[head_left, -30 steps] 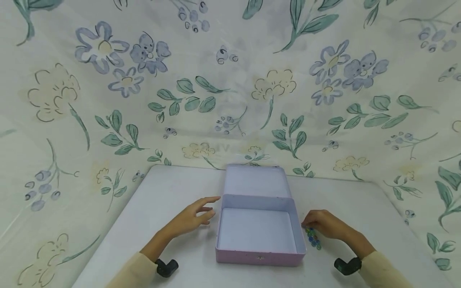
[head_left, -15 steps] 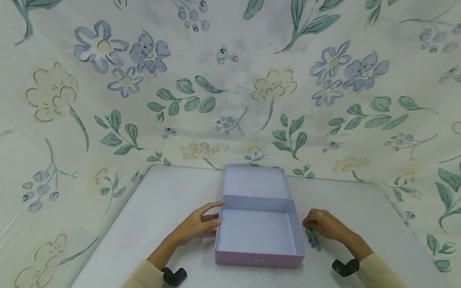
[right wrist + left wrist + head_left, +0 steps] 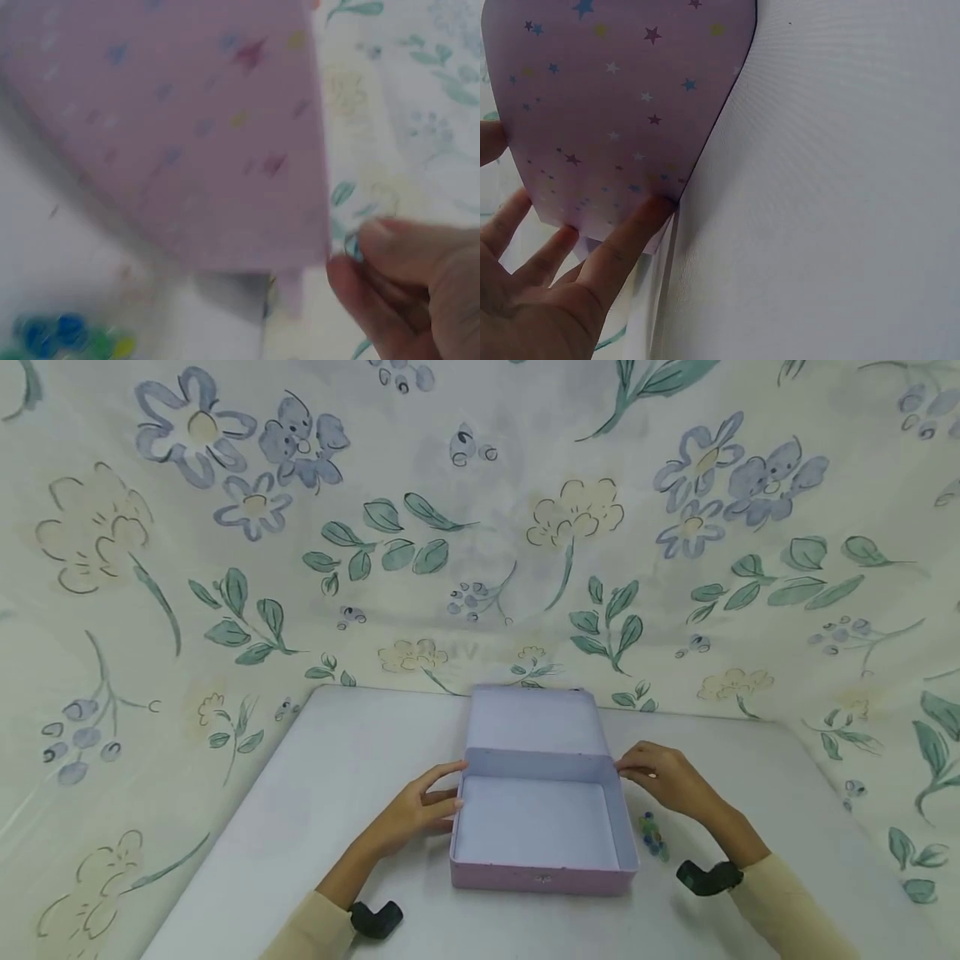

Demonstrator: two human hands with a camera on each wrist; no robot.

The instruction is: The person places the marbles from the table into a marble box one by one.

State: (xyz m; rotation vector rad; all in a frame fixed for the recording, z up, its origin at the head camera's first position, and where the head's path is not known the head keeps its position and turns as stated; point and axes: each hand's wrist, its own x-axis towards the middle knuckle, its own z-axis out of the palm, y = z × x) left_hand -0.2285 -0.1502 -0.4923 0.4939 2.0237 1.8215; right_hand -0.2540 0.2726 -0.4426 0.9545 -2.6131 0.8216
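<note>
A pink tin box point(image 3: 510, 877) with a pale inside stands on the table, its hinged lid point(image 3: 534, 720) laid back. Against the box's left wall, my left hand point(image 3: 408, 818) rests with spread fingers; the left wrist view has the fingertips on the star-printed side point(image 3: 622, 97). By the box's right back corner, my right hand point(image 3: 671, 781) is raised level with the rim. Between its thumb and finger it pinches a small clear glass marble point(image 3: 351, 246) with a bluish tint. Several coloured glass marbles point(image 3: 652, 837) lie in a cluster right of the box.
The white table point(image 3: 360, 727) reaches back to a wall covering point(image 3: 480, 610) printed with flowers and leaves. Black wrist cameras point(image 3: 708, 877) sit on both forearms near the sleeves. The box walls stand upright around a bare floor.
My right hand has lifted away from the marble cluster, up and back toward the box's rim, with a marble pinched. My left hand has moved right and now touches the box. The view tilted slightly.
</note>
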